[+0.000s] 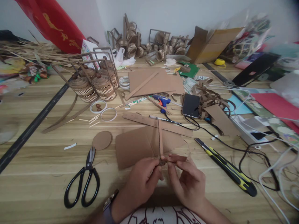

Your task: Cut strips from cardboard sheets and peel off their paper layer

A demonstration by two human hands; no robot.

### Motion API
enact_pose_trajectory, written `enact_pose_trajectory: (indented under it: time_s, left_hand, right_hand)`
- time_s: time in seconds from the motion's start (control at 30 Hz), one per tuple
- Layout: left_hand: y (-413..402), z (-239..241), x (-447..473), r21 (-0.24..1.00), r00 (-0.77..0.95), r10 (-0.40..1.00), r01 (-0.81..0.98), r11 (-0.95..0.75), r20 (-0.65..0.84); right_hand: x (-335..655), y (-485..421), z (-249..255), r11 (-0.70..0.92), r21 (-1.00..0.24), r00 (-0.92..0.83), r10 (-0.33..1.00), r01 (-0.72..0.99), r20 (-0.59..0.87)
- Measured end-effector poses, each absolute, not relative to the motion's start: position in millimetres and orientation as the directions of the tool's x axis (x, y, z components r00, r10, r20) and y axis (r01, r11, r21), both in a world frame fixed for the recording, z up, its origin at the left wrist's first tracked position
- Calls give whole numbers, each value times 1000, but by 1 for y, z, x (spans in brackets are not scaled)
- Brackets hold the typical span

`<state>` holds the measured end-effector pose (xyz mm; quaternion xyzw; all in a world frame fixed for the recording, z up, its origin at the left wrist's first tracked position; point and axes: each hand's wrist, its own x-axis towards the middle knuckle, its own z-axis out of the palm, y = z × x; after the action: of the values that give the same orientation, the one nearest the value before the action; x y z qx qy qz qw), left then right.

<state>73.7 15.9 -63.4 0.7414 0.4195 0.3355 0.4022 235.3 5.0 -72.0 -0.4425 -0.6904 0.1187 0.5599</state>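
My left hand (142, 180) and my right hand (189, 183) meet low in the middle of the view, over the wooden table (35, 174). Both pinch thin brown cardboard strips. One strip (160, 137) stands upright from my left fingers, and a second strip (176, 158) runs sideways to the right from my right fingers. The two strips join at my fingertips. A flat cardboard sheet (135, 146) lies just behind the hands. I wear a watch on the left wrist.
Black scissors (84, 183) lie to the left, a cardboard disc (102, 140) above them. A yellow-black utility knife (226, 168) lies to the right, with cables beyond. A phone (191, 105), a blue glue gun (162, 101) and cardboard lantern models (98, 84) sit farther back.
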Motion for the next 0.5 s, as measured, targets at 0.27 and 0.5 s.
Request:
enact_pose_trajectory:
  time_s: [0.27, 0.5]
  left_hand:
    - [16, -67, 74, 951, 369, 929, 278, -132, 21]
    - [16, -67, 73, 959, 343, 939, 260, -109, 14]
  right_hand:
    - [235, 6, -74, 594, -663, -16, 750, 456, 661]
    - [236, 6, -83, 571, -665, -46, 774, 481, 632]
